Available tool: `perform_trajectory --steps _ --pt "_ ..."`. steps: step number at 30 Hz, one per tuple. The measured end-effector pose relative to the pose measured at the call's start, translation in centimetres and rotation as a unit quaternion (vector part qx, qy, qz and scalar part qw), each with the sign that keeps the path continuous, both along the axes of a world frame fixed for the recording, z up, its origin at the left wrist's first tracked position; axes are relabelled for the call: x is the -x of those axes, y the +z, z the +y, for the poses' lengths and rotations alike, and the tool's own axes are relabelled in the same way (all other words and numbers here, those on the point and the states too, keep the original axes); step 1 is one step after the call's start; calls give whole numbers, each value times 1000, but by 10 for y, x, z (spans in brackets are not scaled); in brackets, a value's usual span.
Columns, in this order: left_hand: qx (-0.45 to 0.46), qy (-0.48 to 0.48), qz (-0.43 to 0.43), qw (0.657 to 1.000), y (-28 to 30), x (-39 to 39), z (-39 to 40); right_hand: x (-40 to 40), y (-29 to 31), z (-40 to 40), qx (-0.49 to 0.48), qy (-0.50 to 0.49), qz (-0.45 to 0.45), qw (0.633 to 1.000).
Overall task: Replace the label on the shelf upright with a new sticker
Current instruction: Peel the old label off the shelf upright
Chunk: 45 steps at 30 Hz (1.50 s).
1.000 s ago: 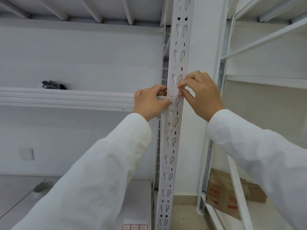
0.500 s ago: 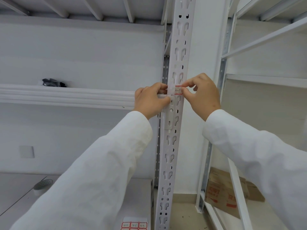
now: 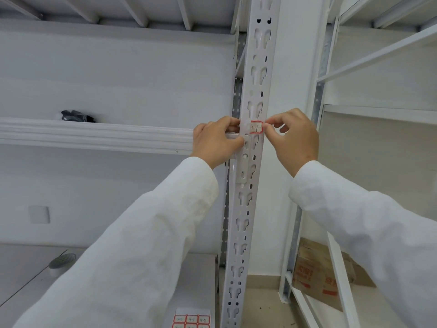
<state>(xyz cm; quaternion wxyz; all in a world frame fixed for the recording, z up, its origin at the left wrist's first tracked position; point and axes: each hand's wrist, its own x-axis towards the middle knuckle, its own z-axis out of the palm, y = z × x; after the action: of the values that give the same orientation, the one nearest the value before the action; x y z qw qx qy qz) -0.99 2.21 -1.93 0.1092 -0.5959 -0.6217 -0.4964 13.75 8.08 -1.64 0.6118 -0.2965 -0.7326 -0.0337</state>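
Head view: red-bordered label [image 3: 256, 127] flat on the front face of the white slotted shelf upright [image 3: 246, 209], level with the shelf beam [image 3: 94, 136] that joins from the left. Right hand [image 3: 293, 138] beside the label's right edge, thumb and forefinger tips together right at that edge, other fingers loosely curled; cannot tell whether pinching a lifted corner or only picking at it. Left hand [image 3: 216, 140] curled round the upright's left side where the beam bracket meets it, thumb lying across near the label's left edge, apparently steadying. Judged as early or middle of the job: cannot tell whether old label about to be peeled or new sticker just being pressed down; spare sticker sheet [image 3: 192, 319] lying low on the grey surface at the bottom of the picture, several red-framed stickers on it. Likely left: either peeling and replacing, or smoothing the edges. Open room to the right of the upright, a bare white wall strip before the next rack's post [image 3: 314, 114]; left side hemmed by the beam. Keyhole slots just above and below the label, edges that could catch a sticker corner. Cardboard box [image 3: 314, 278] well below on the floor, dark bundle [image 3: 76, 116] well apart on the shelf.
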Motion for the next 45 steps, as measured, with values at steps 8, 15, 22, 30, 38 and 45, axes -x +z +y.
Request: perform_trajectory --steps 8,15,22,30,38,45 --pt "-2 -4 -2 1000 0 0 0 10 2 -7 87 35 52 994" --pt "-2 -1 -2 1000 0 1 2 10 7 -7 190 91 87 974" --pt "-1 -1 -2 1000 -1 1 3 14 7 -6 200 94 100 970" --pt "-8 1 -3 1000 -1 1 3 10 -4 -6 76 67 15 995" --pt "-7 0 -2 1000 -1 0 2 5 -4 -2 35 88 22 995" --pt "-7 3 0 1000 -1 1 3 8 -3 -1 24 66 -5 997"
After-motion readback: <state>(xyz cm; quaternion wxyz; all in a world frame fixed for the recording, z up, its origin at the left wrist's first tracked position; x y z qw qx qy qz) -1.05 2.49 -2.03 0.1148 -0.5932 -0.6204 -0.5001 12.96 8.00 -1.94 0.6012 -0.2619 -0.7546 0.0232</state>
